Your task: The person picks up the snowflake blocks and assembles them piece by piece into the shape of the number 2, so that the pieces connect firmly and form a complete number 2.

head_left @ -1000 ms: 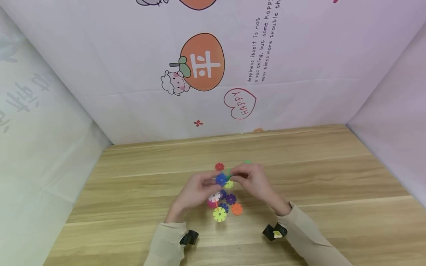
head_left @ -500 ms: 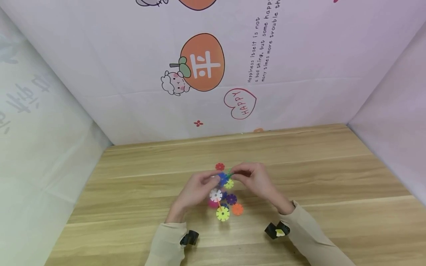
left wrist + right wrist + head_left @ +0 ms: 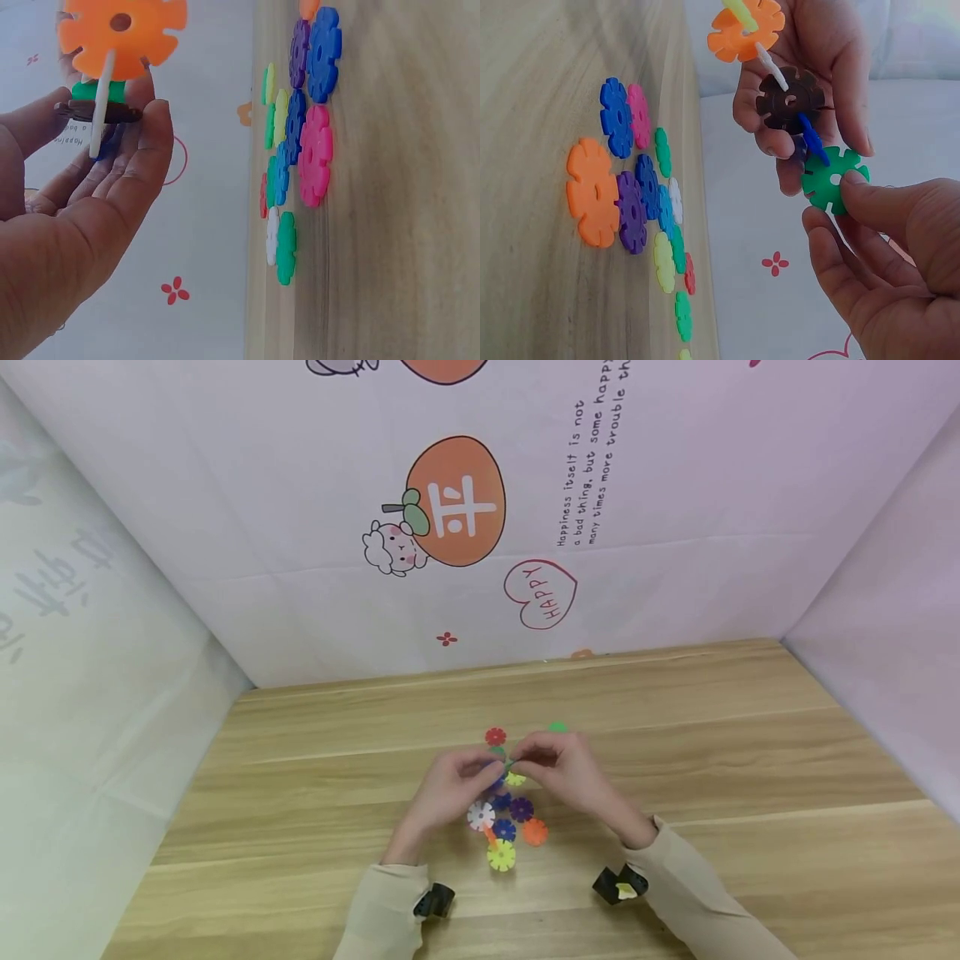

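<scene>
A chain of slotted, flower-shaped interlocking discs hangs between both hands. From its lower end run a yellow disc [image 3: 501, 855], an orange disc [image 3: 746, 30], a white disc [image 3: 481, 816], a dark brown disc [image 3: 790, 100], a blue disc [image 3: 813, 139] and a green disc [image 3: 835, 180]. My left hand [image 3: 448, 787] holds the chain near the brown and blue discs, its fingers curled around that stretch. With thumb and fingertips my right hand [image 3: 568, 777] pinches the green disc, which meets the blue one. In the head view the fingers partly cover this upper end.
Loose discs lie on the wooden table [image 3: 300, 827] below the hands, among them a purple disc [image 3: 632, 212], a pink disc [image 3: 315, 155], an orange disc [image 3: 592, 192] and a red disc [image 3: 495, 737]. A printed white cloth [image 3: 322, 610] stands behind the table, with cloth at both sides.
The blue disc has turned from facing the head camera and is now largely behind the left fingers. The chain's white and yellow end has dropped slightly. Both hands remain close together.
</scene>
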`<move>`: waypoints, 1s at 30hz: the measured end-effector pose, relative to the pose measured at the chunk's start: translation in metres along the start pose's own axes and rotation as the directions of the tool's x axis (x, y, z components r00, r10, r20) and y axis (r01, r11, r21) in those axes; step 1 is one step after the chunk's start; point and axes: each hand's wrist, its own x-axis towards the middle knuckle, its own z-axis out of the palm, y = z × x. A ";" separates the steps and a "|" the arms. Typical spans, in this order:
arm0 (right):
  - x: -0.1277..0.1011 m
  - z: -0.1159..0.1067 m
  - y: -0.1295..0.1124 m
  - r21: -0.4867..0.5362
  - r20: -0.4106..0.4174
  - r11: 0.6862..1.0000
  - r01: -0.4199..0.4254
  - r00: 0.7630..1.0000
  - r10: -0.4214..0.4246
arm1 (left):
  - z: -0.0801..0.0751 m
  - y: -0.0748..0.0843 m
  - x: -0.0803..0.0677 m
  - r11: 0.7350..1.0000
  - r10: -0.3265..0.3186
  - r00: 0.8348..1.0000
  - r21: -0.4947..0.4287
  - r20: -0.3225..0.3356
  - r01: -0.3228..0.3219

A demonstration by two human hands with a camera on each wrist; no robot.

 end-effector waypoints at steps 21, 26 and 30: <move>-0.004 -0.004 0.015 -0.189 0.185 0.972 -0.137 0.968 0.172 | -0.009 0.001 -0.005 0.992 -0.117 0.989 0.041 -0.094 0.121; -0.006 -0.001 0.017 -0.276 0.276 0.936 -0.217 0.915 0.294 | -0.010 0.004 -0.006 0.992 -0.110 0.989 0.054 -0.098 0.116; -0.007 0.005 0.016 -0.332 0.279 0.905 -0.267 0.888 0.365 | -0.010 0.005 -0.006 0.992 -0.106 0.990 0.062 -0.088 0.112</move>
